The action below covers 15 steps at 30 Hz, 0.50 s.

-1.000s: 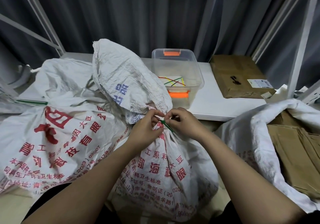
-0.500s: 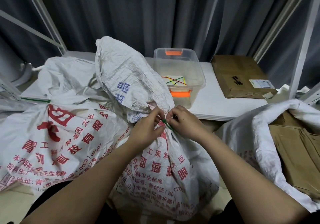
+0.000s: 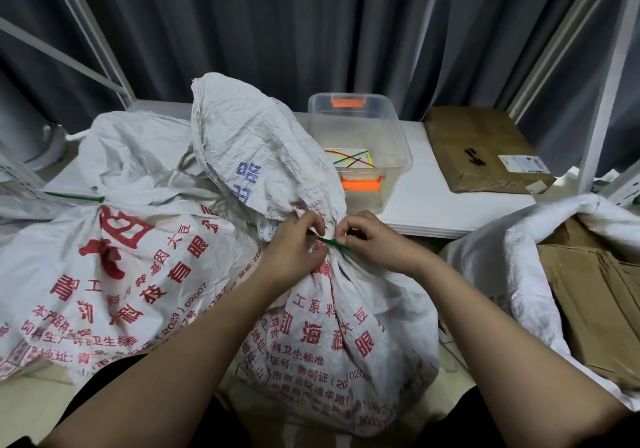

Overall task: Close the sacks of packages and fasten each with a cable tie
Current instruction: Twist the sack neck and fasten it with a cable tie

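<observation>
A white woven sack (image 3: pixel 339 336) with red print stands in front of me, its neck bunched together and its loose top flopped up behind. A green cable tie (image 3: pixel 334 243) wraps the bunched neck. My left hand (image 3: pixel 294 250) pinches the tie and neck from the left. From the right, my right hand (image 3: pixel 374 243) pinches the tie's free end. A second sack (image 3: pixel 104 274) lies at the left with a green tie (image 3: pixel 74 198) on its neck. At the right sits an open sack (image 3: pixel 519 260) holding brown packages (image 3: pixel 595 309).
A clear plastic bin (image 3: pixel 360 149) with orange latches holds several coloured cable ties on the white table (image 3: pixel 426 201). A brown parcel (image 3: pixel 481 149) lies on the table at the right. White rack posts and a dark curtain stand behind.
Both hands stay at the sack's neck, working the green tie with small finger shifts. The view has shifted slightly; the sacks have not moved.
</observation>
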### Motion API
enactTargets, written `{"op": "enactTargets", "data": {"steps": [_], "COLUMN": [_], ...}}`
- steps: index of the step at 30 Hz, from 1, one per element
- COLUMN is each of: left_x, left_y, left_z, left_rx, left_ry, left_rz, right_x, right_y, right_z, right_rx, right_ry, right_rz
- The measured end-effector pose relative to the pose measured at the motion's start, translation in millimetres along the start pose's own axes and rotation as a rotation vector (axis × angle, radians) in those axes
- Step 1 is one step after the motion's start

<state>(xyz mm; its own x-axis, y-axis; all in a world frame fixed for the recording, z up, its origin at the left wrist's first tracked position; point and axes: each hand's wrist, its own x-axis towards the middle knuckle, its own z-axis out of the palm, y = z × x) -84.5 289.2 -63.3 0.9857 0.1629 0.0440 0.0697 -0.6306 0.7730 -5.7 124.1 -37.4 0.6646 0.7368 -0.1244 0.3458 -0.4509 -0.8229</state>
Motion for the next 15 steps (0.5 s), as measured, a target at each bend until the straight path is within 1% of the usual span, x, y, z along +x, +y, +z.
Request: {"op": "enactTargets", "data": {"steps": [2,3,5,6,8,10,15], "left_x": [-4,-6,-6,-4,-2,-1,-6], "left_y": [5,8,11,12,13,15,16], "left_z": [1,0,-3,-4,-7,-9,-13], "left_rx": [0.167,0.233,0.422,0.523,0.684,0.719,0.659], "left_ry": [0.062,0.117,0.269,0.316,0.312,0.281,0.252], "left_rz": [0.063,0.097,0.259,0.355,0.491,0.523,0.489], "right_x": [1,2,3,3,3,1,-8], "right_y": [1,2,2,1,0,-3,-9], "right_z": [1,1,2,3,5,3,-11], "right_rx": [-0.001,-0.003,0.001,0.005,0.013,0.033,0.060], "right_ry": [0.019,0.029,0.045,0.053,0.063,0.056,0.007], "right_rz": [0.011,0.012,0.004,0.001,0.005,0.018,0.029]}}
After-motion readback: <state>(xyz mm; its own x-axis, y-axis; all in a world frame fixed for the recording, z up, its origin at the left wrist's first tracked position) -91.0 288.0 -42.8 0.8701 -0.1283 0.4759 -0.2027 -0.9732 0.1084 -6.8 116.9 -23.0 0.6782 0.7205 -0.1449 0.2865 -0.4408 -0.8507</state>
